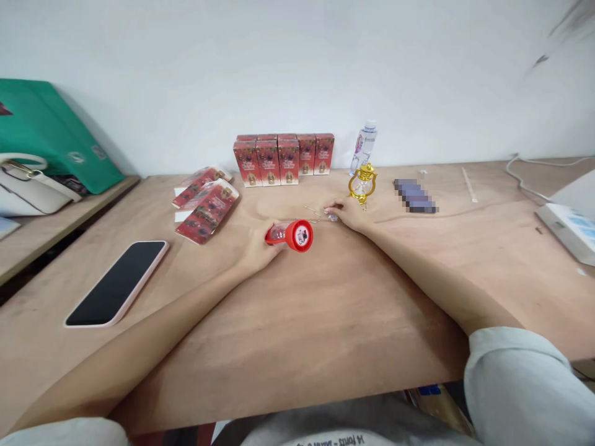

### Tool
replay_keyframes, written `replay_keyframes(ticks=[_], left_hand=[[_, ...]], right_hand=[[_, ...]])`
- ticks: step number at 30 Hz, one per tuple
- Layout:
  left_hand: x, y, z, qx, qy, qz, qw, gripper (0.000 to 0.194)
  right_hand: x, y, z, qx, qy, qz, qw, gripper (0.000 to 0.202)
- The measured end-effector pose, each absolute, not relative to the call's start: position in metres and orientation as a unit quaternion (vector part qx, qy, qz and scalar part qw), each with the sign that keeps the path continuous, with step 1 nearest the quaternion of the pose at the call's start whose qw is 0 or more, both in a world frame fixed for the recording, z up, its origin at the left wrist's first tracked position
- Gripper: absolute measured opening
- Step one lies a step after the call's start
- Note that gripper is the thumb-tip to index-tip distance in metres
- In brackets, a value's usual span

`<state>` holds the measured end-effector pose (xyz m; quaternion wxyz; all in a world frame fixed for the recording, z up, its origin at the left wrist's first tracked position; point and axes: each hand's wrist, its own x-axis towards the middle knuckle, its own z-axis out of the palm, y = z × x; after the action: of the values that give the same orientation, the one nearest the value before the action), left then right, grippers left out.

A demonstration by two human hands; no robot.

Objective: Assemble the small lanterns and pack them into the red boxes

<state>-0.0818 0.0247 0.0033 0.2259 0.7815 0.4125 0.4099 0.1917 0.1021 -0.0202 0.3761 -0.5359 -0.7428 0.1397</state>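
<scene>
My left hand (261, 248) is wrapped round a small red lantern (299, 235) with a clear middle. It lies tilted on its side, its round base with a picture facing me. Over the table, my right hand (349, 214) has its fingers pinched together at a small clear, shiny bit (331, 217), too small to name. A few thin pieces (312, 212) lie on the wood between both hands. Just behind my right hand, a gold lantern (362, 184) with a clear body stands upright.
Red printed boxes (266, 162) stand by the wall, with flat open ones (209, 210) left of them. A water bottle (365, 145) stands behind the gold lantern. A phone (118, 284) lies at left, a blurred dark item (416, 196) and a white box (569, 232) at right.
</scene>
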Motion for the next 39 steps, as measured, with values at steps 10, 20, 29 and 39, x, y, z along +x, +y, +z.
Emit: replay_keyframes(ticks=[10, 20, 29, 39], left_hand=[[-0.083, 0.025, 0.001, 0.782, 0.413, 0.41, 0.223, 0.018], [-0.084, 0.025, 0.003, 0.787, 0.406, 0.408, 0.223, 0.018], [-0.085, 0.03, -0.005, 0.764, 0.416, 0.43, 0.241, 0.023], [-0.091, 0.037, -0.008, 0.724, 0.535, 0.402, 0.167, 0.018]], right_hand=[[0.191, 0.097, -0.016, -0.527, -0.759, 0.139, 0.356, 0.005], [0.189, 0.096, -0.014, -0.522, -0.764, 0.123, 0.359, 0.005], [0.162, 0.07, -0.016, -0.487, -0.689, 0.113, 0.525, 0.014], [0.117, 0.017, -0.008, -0.355, -0.736, 0.048, 0.574, 0.019]])
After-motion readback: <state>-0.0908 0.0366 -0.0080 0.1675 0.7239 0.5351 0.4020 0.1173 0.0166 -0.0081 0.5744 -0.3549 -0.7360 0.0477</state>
